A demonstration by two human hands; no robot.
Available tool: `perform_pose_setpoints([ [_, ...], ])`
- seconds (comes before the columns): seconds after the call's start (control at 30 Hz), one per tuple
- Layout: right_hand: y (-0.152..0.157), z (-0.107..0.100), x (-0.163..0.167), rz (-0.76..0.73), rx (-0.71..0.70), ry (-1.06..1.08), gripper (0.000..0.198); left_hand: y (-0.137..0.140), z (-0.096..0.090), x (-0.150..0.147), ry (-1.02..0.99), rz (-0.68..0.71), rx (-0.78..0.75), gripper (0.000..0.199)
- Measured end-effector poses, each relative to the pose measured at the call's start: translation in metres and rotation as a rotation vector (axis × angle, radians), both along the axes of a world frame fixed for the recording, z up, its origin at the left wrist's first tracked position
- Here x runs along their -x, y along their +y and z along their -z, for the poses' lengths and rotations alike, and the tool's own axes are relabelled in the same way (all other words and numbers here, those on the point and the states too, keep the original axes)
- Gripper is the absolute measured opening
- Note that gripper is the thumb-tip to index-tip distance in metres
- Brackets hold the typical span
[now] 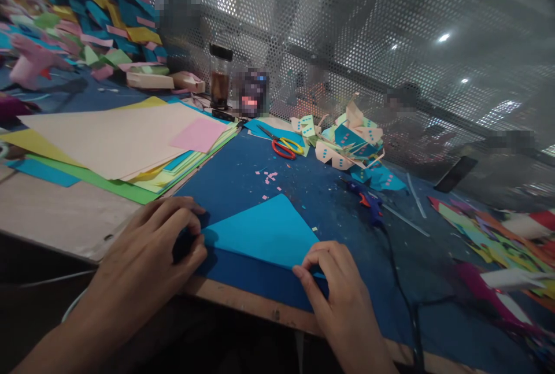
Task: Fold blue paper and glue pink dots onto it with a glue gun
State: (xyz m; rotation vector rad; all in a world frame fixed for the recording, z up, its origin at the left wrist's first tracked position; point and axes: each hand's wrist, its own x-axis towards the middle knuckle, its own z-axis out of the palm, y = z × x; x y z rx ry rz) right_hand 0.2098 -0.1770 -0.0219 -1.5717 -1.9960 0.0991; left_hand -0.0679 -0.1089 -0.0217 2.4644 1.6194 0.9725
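A sheet of blue paper (264,232), folded into a triangle, lies on the dark blue table cover with its peak pointing away from me. My left hand (162,247) pinches its left corner between thumb and fingers. At the right end of the folded edge, my right hand (332,278) grips the paper, thumb below and fingers on top, hiding that corner. Small pink paper scraps (269,177) are scattered just beyond the triangle. Scissors (286,145) with red and yellow handles rest further back.
Stacked coloured paper (104,137) lies at left. A blue glue gun (366,200), its cord running toward the front edge, lies right of the triangle. Behind are folded paper pieces (351,140) with dots, a lidded bottle (220,76) and a perforated metal screen (277,27).
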Motion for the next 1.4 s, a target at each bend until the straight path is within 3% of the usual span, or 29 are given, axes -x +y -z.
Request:
perform_pose_setpoints([
  [0.8, 0.0, -0.001, 0.0, -0.004, 0.002, 0.017, 0.013, 0.001, -0.003, 0.007, -0.027, -0.043, 0.072, 0.013],
  [1.4, 0.0, 0.001, -0.001, -0.006, -0.011, 0.017, 0.012, 0.002, 0.002, 0.011, -0.018, -0.053, 0.026, 0.009],
])
